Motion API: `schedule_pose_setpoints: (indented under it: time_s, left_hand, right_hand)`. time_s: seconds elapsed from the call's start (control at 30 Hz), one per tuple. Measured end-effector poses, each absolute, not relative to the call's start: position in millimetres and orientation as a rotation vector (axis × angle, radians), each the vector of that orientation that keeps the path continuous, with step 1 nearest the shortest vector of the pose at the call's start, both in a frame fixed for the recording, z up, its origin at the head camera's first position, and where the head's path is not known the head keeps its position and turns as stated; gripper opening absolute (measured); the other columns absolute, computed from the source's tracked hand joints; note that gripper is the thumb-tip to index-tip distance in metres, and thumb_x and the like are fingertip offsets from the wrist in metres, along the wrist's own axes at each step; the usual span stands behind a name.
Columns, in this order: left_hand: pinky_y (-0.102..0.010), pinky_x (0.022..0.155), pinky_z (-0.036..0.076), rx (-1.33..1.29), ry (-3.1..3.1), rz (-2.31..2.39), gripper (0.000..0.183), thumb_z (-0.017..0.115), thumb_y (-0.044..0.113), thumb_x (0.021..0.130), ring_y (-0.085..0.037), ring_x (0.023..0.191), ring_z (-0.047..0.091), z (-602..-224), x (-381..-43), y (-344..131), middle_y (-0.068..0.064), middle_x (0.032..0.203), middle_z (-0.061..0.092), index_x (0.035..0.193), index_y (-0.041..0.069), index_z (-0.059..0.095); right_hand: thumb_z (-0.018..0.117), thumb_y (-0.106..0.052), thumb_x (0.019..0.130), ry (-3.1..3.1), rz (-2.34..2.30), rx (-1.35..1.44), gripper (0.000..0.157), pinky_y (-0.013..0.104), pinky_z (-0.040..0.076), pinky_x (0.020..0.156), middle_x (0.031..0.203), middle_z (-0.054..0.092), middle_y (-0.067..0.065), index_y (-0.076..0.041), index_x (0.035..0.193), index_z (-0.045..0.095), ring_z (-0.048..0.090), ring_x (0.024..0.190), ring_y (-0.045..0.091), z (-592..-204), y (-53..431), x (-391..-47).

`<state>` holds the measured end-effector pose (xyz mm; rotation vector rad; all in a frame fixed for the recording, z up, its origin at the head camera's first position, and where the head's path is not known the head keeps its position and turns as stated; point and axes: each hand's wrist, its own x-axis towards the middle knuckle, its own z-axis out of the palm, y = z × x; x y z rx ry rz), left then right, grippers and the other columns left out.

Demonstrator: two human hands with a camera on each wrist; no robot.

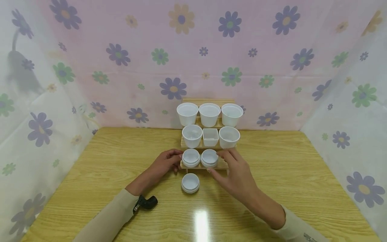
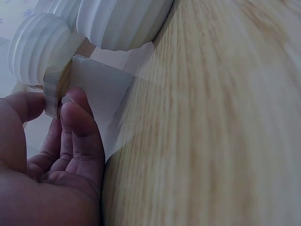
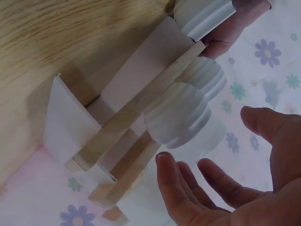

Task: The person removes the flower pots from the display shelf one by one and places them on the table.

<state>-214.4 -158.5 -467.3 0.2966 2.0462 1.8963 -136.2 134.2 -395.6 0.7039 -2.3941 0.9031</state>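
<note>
A wooden tiered stand holds white containers on its steps. My left hand pinches the left end of the front wooden slat, thumb on one side and fingers on the other. Two small white ribbed jars sit on that slat: a left jar beside my left fingertips and a right jar. My right hand is around the right side of the right jar, thumb and fingers spread. In the right wrist view, those fingers stand apart from the nearest ribbed jar.
Another ribbed jar stands on the wooden table in front of the stand. The middle step bears two round cups and a square cup; three larger cups, including a centre cup, fill the back step. A flowered cloth hangs behind.
</note>
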Motion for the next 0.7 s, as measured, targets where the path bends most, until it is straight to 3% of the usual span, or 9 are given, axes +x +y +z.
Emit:
schedule_pose_setpoints:
  time_s: [0.27, 0.7]
  left_hand:
    - [-0.027, 0.067, 0.055, 0.291, 2.051, 1.891, 0.034, 0.056, 0.019, 0.111, -0.018, 0.08, 0.062, -466, -214, -158, -0.006, 0.094, 0.068, 0.134, -0.006, 0.059]
    - [-0.027, 0.068, 0.055, 0.298, 2.046, 1.887, 0.036, 0.057, 0.021, 0.111, -0.019, 0.081, 0.062, -467, -215, -158, -0.007, 0.095, 0.067, 0.135, -0.005, 0.06]
  right_hand:
    - [0.096, -0.024, 0.08, -2.419, 0.892, 0.696, 0.055, 0.044, 0.06, 0.093, 0.126, 0.066, 0.013, -0.001, 0.121, 0.068, 0.068, 0.115, 0.03, -400, 134, -141]
    - [0.097, -0.022, 0.081, -2.438, 0.947, 0.729, 0.058, 0.044, 0.059, 0.098, 0.129, 0.065, 0.011, -0.002, 0.126, 0.066, 0.067, 0.117, 0.027, -411, 133, -153]
